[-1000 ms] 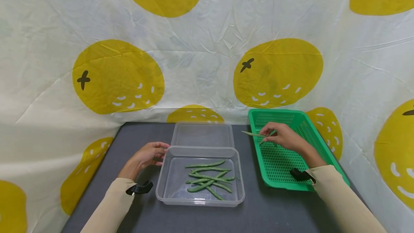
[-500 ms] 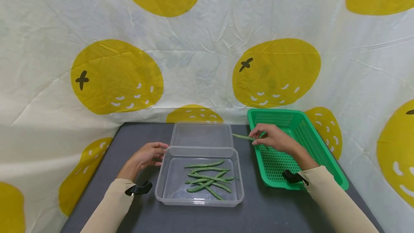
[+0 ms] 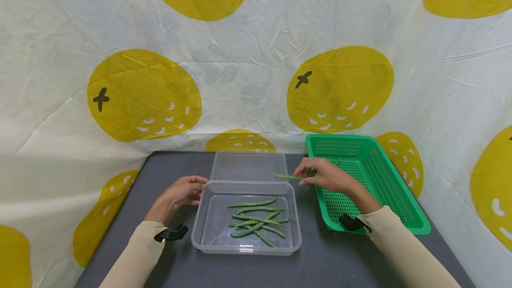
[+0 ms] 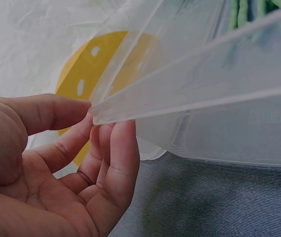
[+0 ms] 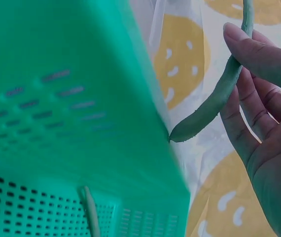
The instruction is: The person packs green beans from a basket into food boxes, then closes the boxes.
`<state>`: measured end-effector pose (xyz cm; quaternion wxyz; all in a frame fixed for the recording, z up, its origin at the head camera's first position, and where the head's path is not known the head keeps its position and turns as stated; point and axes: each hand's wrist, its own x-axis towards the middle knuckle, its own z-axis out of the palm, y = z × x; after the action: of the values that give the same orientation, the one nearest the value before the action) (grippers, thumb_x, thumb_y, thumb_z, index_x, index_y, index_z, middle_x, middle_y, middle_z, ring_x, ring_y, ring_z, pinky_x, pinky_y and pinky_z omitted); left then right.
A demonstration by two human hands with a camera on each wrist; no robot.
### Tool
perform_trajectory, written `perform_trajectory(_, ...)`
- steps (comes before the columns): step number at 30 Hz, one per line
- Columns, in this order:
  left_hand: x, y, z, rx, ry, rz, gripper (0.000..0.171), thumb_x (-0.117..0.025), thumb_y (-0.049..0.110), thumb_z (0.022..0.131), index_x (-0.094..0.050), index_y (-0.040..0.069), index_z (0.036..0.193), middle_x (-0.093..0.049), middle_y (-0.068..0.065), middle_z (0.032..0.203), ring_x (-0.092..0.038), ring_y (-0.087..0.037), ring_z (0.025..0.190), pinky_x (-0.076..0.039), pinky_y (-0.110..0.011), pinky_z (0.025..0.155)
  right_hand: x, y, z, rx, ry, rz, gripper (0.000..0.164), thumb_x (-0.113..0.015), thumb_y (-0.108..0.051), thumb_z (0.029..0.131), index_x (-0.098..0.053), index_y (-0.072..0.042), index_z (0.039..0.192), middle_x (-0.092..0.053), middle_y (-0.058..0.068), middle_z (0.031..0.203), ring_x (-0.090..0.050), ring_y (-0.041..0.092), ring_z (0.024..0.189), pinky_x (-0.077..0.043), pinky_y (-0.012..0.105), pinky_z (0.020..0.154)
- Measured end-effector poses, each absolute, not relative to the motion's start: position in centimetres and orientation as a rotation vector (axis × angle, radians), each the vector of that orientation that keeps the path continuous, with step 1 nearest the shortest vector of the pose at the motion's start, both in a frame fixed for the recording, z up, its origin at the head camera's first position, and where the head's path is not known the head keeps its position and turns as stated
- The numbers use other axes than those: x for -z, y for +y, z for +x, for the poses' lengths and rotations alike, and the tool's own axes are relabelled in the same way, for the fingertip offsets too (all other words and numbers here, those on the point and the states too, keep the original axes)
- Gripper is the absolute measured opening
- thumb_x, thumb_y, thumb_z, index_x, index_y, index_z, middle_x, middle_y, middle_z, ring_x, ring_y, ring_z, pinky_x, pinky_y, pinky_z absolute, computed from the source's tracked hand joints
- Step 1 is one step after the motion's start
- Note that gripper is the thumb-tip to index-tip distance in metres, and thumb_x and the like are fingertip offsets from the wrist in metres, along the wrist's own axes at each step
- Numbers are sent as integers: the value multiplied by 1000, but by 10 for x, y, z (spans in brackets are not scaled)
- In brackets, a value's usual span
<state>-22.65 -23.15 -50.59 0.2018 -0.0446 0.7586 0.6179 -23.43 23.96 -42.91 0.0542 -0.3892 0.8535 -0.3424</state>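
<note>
My right hand (image 3: 326,174) pinches a green bean (image 3: 288,176) between thumb and fingers, just left of the green basket's near-left rim. In the right wrist view the held bean (image 5: 207,113) slants downward, its lower end overlapping the basket wall. My left hand (image 3: 185,194) grips the rim corner of the clear plastic container (image 3: 198,230); the left wrist view shows thumb and fingertips (image 4: 123,129) pinching that edge. Several green beans (image 3: 260,223) lie crossed over one another on the container's floor. One more bean (image 5: 91,212) lies inside the green basket (image 5: 145,187).
A clear lid (image 3: 249,166) lies flat behind the container. The green mesh basket (image 3: 418,223) stands at the right on the dark table (image 3: 240,274). A white cloth (image 3: 248,79) with yellow fruit prints hangs behind and at both sides.
My right hand has carried the bean left, out over the basket's rim and toward the container. A second bean near the fingers earlier now stays in the basket. My left hand keeps its place.
</note>
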Motion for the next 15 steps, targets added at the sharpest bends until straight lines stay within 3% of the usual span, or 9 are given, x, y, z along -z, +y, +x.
perform_trajectory(15, 505, -232, -225, -1721, 2115, -112, 41, -58, 9, 98, -54, -6, 136, -65, -23, 116, -65, -27, 92, -57, -38, 72, 427, 201, -231, 1062, 2439, -1268, 21, -76, -13, 91, -72, -20, 111, -66, -6, 107, -66, 10, 92, -57, 35, 84)
